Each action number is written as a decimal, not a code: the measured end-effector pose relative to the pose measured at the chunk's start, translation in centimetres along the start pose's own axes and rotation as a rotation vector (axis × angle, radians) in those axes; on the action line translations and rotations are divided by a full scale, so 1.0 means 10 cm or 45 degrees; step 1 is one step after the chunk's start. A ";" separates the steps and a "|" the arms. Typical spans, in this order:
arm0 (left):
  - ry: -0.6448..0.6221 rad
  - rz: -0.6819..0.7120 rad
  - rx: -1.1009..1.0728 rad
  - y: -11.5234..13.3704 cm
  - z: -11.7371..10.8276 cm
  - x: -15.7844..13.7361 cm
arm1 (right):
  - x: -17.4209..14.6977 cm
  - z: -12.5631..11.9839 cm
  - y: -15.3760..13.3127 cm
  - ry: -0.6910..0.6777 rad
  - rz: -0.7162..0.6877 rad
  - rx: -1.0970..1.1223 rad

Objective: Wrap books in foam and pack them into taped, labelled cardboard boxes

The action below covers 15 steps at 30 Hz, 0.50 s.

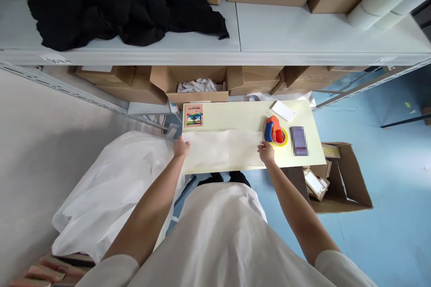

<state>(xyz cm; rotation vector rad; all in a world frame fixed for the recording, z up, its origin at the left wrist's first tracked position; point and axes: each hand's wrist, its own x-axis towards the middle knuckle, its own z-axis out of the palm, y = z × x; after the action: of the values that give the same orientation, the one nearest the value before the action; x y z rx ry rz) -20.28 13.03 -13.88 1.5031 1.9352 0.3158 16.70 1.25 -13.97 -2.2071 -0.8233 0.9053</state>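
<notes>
A white, thin sheet (222, 149) is stretched flat over the pale yellow table (232, 116). At its left end my left hand (182, 147) is closed on the edge. My right hand (266, 152) pinches the sheet's right end. Just beyond my right hand stands a red and blue tape dispenser (273, 130), with a yellow-rimmed tape roll (284, 137) against it. A small picture card or booklet (194, 115) with a tree on it lies at the table's far left corner. Whether the sheet is paper or thin foam, I cannot tell.
A white box (283, 110) and a purple, blurred object (299, 141) lie on the table's right side. An open carton (357, 184) with small boxes stands right. A big white plastic bag (117, 188) bulges at left. A shelf (269, 31) overhangs the far side.
</notes>
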 end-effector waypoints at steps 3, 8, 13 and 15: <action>0.183 -0.022 0.113 0.11 0.02 -0.17 | -0.02 0.05 -0.01 0.043 -0.135 -0.132; 0.073 0.442 0.465 0.28 0.21 -0.59 | -0.24 0.14 -0.09 0.038 -0.655 -0.597; -0.282 0.387 0.547 0.15 0.54 -0.72 | -0.37 0.39 -0.05 -0.392 -0.609 -0.808; -0.318 0.293 0.541 0.07 0.64 -0.72 | -0.33 0.45 0.02 -0.471 -0.473 -0.863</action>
<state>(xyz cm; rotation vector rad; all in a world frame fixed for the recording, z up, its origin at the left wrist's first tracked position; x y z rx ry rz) -14.88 5.25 -15.80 1.9400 1.6995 -0.1947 11.41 0.04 -15.45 -2.3134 -1.8735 0.9476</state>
